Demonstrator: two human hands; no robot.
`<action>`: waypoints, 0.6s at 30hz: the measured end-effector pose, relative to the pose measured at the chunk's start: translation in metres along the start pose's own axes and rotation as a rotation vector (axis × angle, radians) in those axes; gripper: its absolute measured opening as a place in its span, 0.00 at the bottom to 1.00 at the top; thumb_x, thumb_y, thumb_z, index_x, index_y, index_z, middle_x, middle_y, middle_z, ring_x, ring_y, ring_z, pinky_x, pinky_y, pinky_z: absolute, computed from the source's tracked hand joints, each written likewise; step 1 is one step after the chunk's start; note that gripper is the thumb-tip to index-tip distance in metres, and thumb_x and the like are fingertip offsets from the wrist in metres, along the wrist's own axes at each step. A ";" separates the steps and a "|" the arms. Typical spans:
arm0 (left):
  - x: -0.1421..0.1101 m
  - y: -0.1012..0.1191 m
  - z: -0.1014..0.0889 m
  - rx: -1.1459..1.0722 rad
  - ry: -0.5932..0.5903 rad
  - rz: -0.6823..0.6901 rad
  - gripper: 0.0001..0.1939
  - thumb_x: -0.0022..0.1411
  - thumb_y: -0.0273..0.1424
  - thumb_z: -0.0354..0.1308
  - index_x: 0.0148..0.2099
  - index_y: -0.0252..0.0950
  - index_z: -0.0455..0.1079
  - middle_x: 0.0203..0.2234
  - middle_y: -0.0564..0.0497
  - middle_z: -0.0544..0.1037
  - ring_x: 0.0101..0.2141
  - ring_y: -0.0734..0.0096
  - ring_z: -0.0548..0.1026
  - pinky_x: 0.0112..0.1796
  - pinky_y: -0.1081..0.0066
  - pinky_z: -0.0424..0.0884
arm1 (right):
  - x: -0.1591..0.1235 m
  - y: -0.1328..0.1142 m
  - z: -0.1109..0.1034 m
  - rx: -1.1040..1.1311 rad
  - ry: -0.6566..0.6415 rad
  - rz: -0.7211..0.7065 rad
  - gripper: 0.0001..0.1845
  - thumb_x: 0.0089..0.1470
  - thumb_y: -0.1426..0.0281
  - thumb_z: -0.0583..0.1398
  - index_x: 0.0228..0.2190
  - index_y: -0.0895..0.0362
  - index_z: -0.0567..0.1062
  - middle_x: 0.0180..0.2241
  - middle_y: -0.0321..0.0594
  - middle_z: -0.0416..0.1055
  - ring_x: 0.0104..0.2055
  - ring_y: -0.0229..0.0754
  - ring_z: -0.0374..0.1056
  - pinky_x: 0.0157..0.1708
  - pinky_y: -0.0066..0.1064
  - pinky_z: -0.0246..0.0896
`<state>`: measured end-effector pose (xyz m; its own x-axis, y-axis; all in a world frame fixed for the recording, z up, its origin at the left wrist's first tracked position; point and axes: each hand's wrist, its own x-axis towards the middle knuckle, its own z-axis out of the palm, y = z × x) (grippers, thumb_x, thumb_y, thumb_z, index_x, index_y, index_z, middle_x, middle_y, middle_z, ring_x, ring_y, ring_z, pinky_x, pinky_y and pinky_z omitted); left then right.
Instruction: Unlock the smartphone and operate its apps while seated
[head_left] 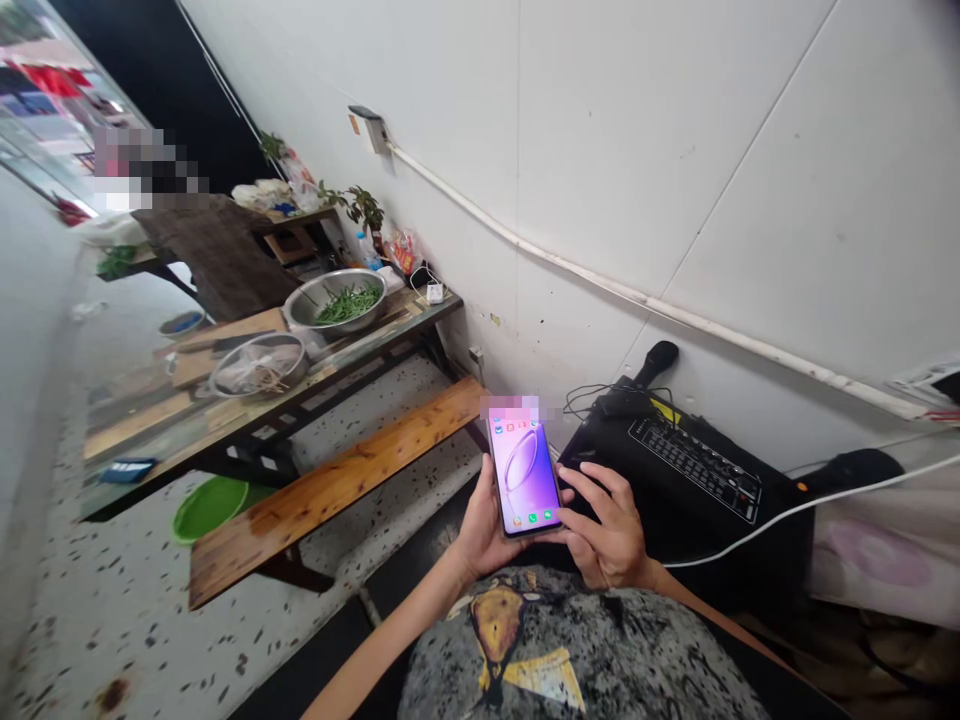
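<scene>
A smartphone (522,472) with a lit pink and purple home screen stands upright in front of my chest. My left hand (480,528) wraps around its left edge and back, fingers closed on it. My right hand (606,525) supports the phone's lower right corner, with the fingers curled and the thumb by the screen's bottom edge. Below the hands is my grey patterned shirt (570,650).
A black speaker with a control panel (694,465), cables and a microphone (655,360) sits right of the phone against the white wall. To the left are a wooden bench (330,490), a table with a metal bowl of green beans (341,300), another bowl (259,365), and a green basin (210,505).
</scene>
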<state>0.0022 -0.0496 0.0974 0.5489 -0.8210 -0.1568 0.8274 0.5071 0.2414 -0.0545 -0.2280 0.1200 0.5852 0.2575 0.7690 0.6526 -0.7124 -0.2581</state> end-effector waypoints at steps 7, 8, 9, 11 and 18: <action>0.003 -0.001 -0.004 0.012 -0.009 0.027 0.40 0.65 0.58 0.37 0.64 0.33 0.61 0.60 0.38 0.65 0.52 0.48 0.70 0.43 0.55 0.73 | 0.002 0.003 0.005 -0.098 -0.127 0.089 0.23 0.56 0.67 0.55 0.49 0.68 0.73 0.59 0.62 0.56 0.59 0.65 0.52 0.52 0.58 0.57; 0.003 -0.001 -0.003 0.014 -0.012 0.022 0.40 0.65 0.58 0.37 0.64 0.33 0.61 0.60 0.38 0.65 0.52 0.48 0.70 0.43 0.55 0.73 | 0.002 0.003 0.005 -0.111 -0.142 0.098 0.24 0.56 0.67 0.55 0.51 0.68 0.72 0.60 0.62 0.55 0.60 0.65 0.51 0.53 0.58 0.57; 0.004 -0.001 -0.003 0.015 -0.012 0.016 0.40 0.65 0.58 0.37 0.64 0.34 0.61 0.59 0.38 0.65 0.51 0.48 0.71 0.43 0.54 0.73 | 0.003 0.003 0.006 -0.117 -0.146 0.100 0.24 0.56 0.67 0.55 0.51 0.68 0.71 0.60 0.62 0.54 0.60 0.65 0.51 0.53 0.58 0.57; 0.005 -0.001 -0.003 0.013 0.001 0.012 0.39 0.65 0.58 0.38 0.64 0.34 0.62 0.57 0.38 0.67 0.50 0.49 0.72 0.44 0.54 0.72 | 0.004 0.004 0.006 -0.129 -0.143 0.093 0.25 0.57 0.66 0.55 0.52 0.67 0.70 0.60 0.62 0.54 0.60 0.64 0.51 0.54 0.57 0.56; 0.007 -0.003 -0.007 0.012 -0.041 -0.007 0.36 0.66 0.57 0.37 0.62 0.38 0.65 0.52 0.40 0.73 0.49 0.51 0.74 0.48 0.51 0.69 | 0.026 0.012 0.010 -0.275 -0.223 0.235 0.28 0.60 0.61 0.53 0.57 0.63 0.67 0.64 0.60 0.47 0.62 0.65 0.47 0.56 0.58 0.51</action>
<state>0.0038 -0.0551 0.0892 0.5375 -0.8348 -0.1192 0.8297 0.4983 0.2515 -0.0270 -0.2235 0.1308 0.8123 0.1803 0.5547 0.3538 -0.9084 -0.2228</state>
